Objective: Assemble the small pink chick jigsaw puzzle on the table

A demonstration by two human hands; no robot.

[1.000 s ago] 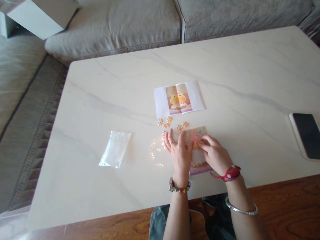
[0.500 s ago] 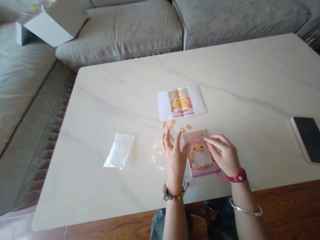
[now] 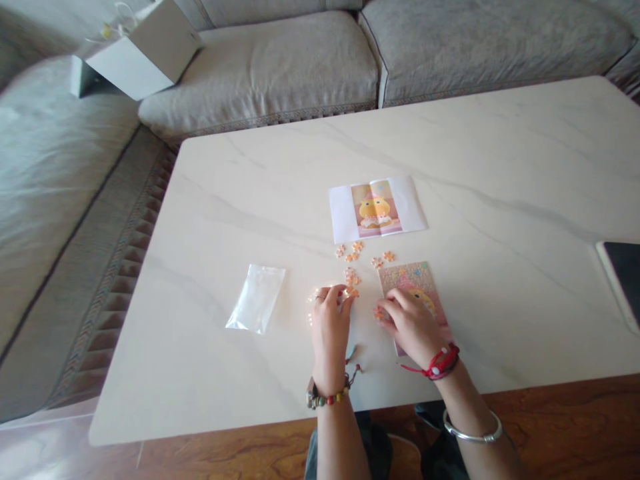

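Observation:
Low over the table, my left hand (image 3: pixel 331 327) has its thumb and fingers pinched at a small orange puzzle piece (image 3: pixel 353 293). A second orange puzzle piece (image 3: pixel 379 313) is between the fingertips of my right hand (image 3: pixel 413 327), at the left edge of the jigsaw puzzle (image 3: pixel 417 270). That puzzle shows a yellow character with a pink top; my right hand covers its middle and lower left. More loose pieces (image 3: pixel 351 275) lie just beyond my left hand, and several others (image 3: pixel 356 250) lie below the printed picture sheet (image 3: pixel 340 213).
A clear plastic bag (image 3: pixel 257 299) lies to the left on the marble-patterned table (image 3: pixel 225 220). At the far right is a phone (image 3: pixel 623 273). Grey sofas (image 3: pixel 280 60) border the table's back and left, with a white box (image 3: pixel 145 50) on one.
My left hand has come down from spread fingers to a pinch at a piece. My right hand has moved left from the puzzle's upper right to its left edge, now with a piece in its fingertips.

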